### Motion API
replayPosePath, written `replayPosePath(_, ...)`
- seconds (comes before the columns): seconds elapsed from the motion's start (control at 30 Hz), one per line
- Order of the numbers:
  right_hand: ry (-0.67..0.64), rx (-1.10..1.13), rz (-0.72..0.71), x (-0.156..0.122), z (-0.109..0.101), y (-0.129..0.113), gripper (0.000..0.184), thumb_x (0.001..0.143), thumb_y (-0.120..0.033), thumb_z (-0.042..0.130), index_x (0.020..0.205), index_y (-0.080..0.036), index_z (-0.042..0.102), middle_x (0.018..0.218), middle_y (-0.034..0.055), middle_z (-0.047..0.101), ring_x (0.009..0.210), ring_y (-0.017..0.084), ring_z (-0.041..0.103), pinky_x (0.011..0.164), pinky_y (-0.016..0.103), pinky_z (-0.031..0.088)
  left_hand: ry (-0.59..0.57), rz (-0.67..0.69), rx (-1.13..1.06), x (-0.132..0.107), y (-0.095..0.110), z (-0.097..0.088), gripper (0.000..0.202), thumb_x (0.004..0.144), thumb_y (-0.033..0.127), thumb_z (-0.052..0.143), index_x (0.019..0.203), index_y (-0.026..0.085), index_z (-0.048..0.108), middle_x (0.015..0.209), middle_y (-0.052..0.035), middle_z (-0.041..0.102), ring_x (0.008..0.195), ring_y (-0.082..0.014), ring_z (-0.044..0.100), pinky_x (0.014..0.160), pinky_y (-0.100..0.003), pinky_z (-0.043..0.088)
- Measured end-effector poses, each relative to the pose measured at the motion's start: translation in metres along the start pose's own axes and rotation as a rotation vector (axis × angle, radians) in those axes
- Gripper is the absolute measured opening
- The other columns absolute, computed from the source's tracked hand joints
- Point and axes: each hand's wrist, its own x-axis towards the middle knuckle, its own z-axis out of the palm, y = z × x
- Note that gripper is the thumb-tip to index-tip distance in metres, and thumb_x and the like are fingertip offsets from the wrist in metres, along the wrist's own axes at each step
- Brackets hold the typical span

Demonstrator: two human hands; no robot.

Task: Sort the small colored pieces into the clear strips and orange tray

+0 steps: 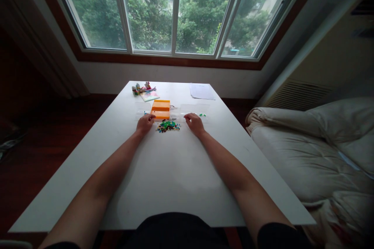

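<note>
Between the left hand (146, 123) and right hand (194, 123) lie small colored pieces (167, 126).

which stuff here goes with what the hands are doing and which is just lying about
Likely in use:
piece pile
orange box
left clear box
right clear box

Seemingly just lying about:
toy figures
booklet
papers
</note>
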Motion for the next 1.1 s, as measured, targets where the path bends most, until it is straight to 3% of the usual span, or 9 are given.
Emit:
replayPosePath(0.13,-0.167,0.014,-0.079,-0.004,0.011,-0.014,0.025,0.091,-0.014,0.060,0.111,-0.023,0.072,0.102,0.0058,0.067,0.099,0.020,0.059,0.091,0.032,0.047,-0.066,0.193,0.132,-0.007,0.019,0.001,0.022,0.091,0.020,0.055,0.101,0.023,0.075,0.103,-0.0090,0.069,0.100,-0.0255,0.061,0.091,-0.038,0.050)
replayPosePath(0.23,-0.218,0.004,-0.138,-0.006,0.017,-0.016,0.031,0.088,-0.012,0.064,0.115,-0.025,0.073,0.105,0.0064,0.066,0.101,0.020,0.058,0.092,0.032,0.047,-0.124,0.311,0.179,-0.012,0.036,0.002,0.023,0.093,0.019,0.054,0.105,0.024,0.074,0.106,-0.0073,0.068,0.101,-0.0238,0.060,0.093,-0.039,0.050)
replayPosePath(0.5,-0.241,-0.079,-0.131,-0.005,0.023,-0.020,0.022,0.091,-0.011,0.062,0.100,-0.024,0.077,0.098,0.0063,0.067,0.098,0.020,0.059,0.090,0.030,0.046,-0.197,0.401,0.189,-0.021,0.068,0.011,0.023,0.095,0.021,0.056,0.111,0.024,0.072,0.110,-0.0075,0.068,0.106,-0.0233,0.058,0.093,-0.038,0.050)
replayPosePath(0.67,-0.237,-0.056,-0.135,-0.006,0.023,-0.021,0.020,0.090,-0.011,0.062,0.099,-0.022,0.076,0.097,0.0062,0.067,0.096,0.019,0.059,0.088,0.029,0.046,-0.226,0.408,0.194,-0.022,0.067,0.012,0.023,0.096,0.021,0.055,0.110,0.023,0.073,0.112,-0.0074,0.069,0.107,-0.0231,0.057,0.094,-0.037,0.050)
replayPosePath(0.87,-0.050,0.039,-0.145,-0.004,0.016,-0.027,0.015,0.094,-0.015,0.060,0.101,-0.022,0.072,0.095,0.0065,0.066,0.094,0.020,0.058,0.088,0.031,0.046,-0.235,0.372,0.202,-0.020,0.057,0.010,0.022,0.094,0.022,0.057,0.109,0.023,0.074,0.112,-0.0082,0.069,0.108,-0.0232,0.058,0.095,-0.037,0.050)
replayPosePath(1.1,-0.168,0.064,-0.303,-0.006,0.021,-0.050,0.012,0.093,-0.016,0.062,0.096,-0.023,0.071,0.095,0.0059,0.066,0.091,0.019,0.057,0.085,0.030,0.046,-0.199,0.331,0.178,-0.017,0.041,0.012,0.021,0.093,0.022,0.058,0.106,0.023,0.074,0.110,-0.0066,0.069,0.106,-0.0228,0.059,0.096,-0.038,0.050)
